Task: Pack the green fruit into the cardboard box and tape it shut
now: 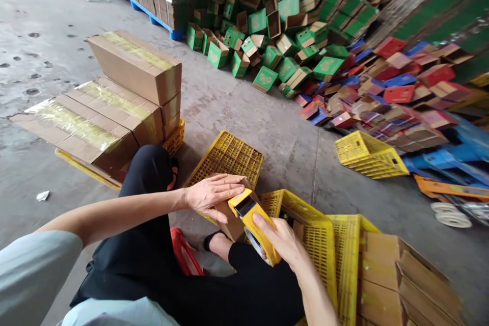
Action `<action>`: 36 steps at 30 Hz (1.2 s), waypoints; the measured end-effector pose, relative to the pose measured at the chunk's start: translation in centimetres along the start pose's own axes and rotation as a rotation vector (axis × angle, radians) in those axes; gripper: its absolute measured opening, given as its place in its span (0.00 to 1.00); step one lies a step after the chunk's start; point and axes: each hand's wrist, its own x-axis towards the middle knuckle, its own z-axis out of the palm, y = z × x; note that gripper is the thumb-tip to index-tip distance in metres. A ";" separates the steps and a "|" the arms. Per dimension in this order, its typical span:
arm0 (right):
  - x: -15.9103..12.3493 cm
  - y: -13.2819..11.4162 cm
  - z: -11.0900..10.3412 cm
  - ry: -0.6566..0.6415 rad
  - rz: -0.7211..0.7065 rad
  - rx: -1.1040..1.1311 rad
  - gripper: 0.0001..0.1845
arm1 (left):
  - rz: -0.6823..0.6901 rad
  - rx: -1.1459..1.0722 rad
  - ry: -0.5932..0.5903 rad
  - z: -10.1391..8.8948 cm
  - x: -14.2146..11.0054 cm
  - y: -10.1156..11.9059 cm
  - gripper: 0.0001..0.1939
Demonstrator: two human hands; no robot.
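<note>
Two hands: left hand (208, 194) spread open on brown cardboard box (234, 228), right hand (281, 238) gripping yellow handheld tape dispenser (246, 219) | box just beside yellow lattice plastic crates (319, 244) | advisable: steady box, pull taut | count: dispenser one, box underhand one, crates at least five, taped brown cartons (141, 58) at least four

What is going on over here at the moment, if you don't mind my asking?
A seated person has the left hand laid flat on a small cardboard box, while the right hand grips a yellow tape dispenser, its front end at the box. Larger taped cartons are stacked at the person's left, and open cartons stand at the right. Green boxes lie heaped farther off.
</note>
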 end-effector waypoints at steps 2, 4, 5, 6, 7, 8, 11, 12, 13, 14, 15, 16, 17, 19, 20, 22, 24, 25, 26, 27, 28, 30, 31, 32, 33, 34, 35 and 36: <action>-0.3 0.1 0.2 0.004 -0.002 0.023 0.34 | 0.026 0.041 0.003 0.3 0.0 -1.1 0.51; -0.6 0.2 0.1 0.002 -0.005 0.038 0.33 | 0.044 0.064 0.002 0.5 0.1 -1.7 0.49; -0.7 0.2 0.0 -0.002 -0.004 0.039 0.33 | 0.046 0.072 0.000 0.6 0.2 -1.9 0.49; -0.9 0.3 -0.1 -0.006 -0.002 0.038 0.33 | 0.043 0.078 -0.004 0.6 0.3 -1.9 0.48; -1.1 0.4 -0.3 -0.010 0.001 0.036 0.32 | 0.034 0.081 -0.009 0.7 0.4 -1.9 0.47; -1.2 0.5 -0.5 -0.013 0.004 0.032 0.32 | 0.026 0.083 -0.014 0.8 0.6 -1.8 0.46; -1.8 1.1 -1.0 -0.024 0.004 0.019 0.31 | 0.023 0.078 -0.021 0.9 0.8 -1.5 0.42; -2.0 1.4 -1.1 -0.029 0.001 0.020 0.31 | 0.031 0.075 -0.015 0.8 0.8 -1.5 0.42; -2.2 1.8 -1.1 -0.033 -0.001 0.028 0.31 | 0.038 0.073 -0.008 0.7 0.7 -1.6 0.42; -2.4 2.2 -1.1 -0.032 0.001 0.042 0.31 | 0.038 0.073 0.001 0.5 0.6 -1.7 0.41; -2.6 2.6 -1.1 -0.028 0.008 0.057 0.31 | 0.029 0.075 0.010 0.3 0.4 -1.9 0.41; -2.8 3.1 -1.0 -0.019 0.016 0.070 0.31 | 0.013 0.077 0.019 0.1 0.1 -2.2 0.41; -2.8 3.6 -0.9 -0.007 0.027 0.079 0.32 | -0.008 0.080 0.028 -0.2 -0.2 -2.4 0.41; -2.7 4.4 -0.6 0.011 0.041 0.085 0.32 | -0.045 0.083 0.036 -0.8 -0.8 -2.7 0.41; -2.6 4.6 -0.4 0.015 0.040 0.085 0.33 | -0.055 0.082 0.031 -1.1 -1.1 -2.8 0.41; -2.2 4.8 -0.2 0.015 0.028 0.089 0.34 | -0.054 0.080 0.002 -1.8 -1.4 -2.8 0.40; -2.0 4.7 -0.1 0.014 0.014 0.098 0.34 | -0.032 0.090 -0.030 -2.8 -1.4 -2.6 0.37; -1.9 4.6 -0.1 0.014 0.009 0.099 0.34 | -0.017 0.101 -0.039 -3.3 -1.2 -2.4 0.36; -1.9 4.4 -0.1 0.015 0.006 0.097 0.34 | -0.002 0.115 -0.042 -3.8 -1.1 -2.1 0.34; -1.9 4.2 -0.1 0.017 0.005 0.091 0.34 | 0.010 0.133 -0.042 -4.2 -0.8 -1.6 0.33; -1.9 4.1 -0.2 0.018 0.004 0.083 0.34 | 0.023 0.149 -0.045 -4.5 -0.4 -1.1 0.33; -1.9 3.9 -0.2 0.016 0.008 0.063 0.34 | 0.061 0.172 -0.064 -4.6 0.4 0.2 0.34; -1.8 3.8 -0.2 0.014 0.009 0.054 0.34 | 0.089 0.175 -0.084 -4.4 0.9 0.9 0.36; -1.8 3.8 -0.2 0.012 0.008 0.045 0.34 | 0.118 0.172 -0.105 -4.0 1.3 1.6 0.39; -1.6 3.7 -0.2 0.010 0.006 0.040 0.34 | 0.130 0.170 -0.120 -3.4 1.7 2.1 0.43; -1.5 3.7 -0.2 0.006 0.004 0.036 0.34 | 0.130 0.173 -0.134 -2.9 2.0 2.6 0.47; -1.3 3.7 -0.1 0.000 0.002 0.035 0.34 | 0.125 0.178 -0.149 -2.3 2.2 2.8 0.50; -1.2 3.7 0.0 -0.005 -0.001 0.036 0.34 | 0.116 0.182 -0.163 -1.9 2.3 2.9 0.53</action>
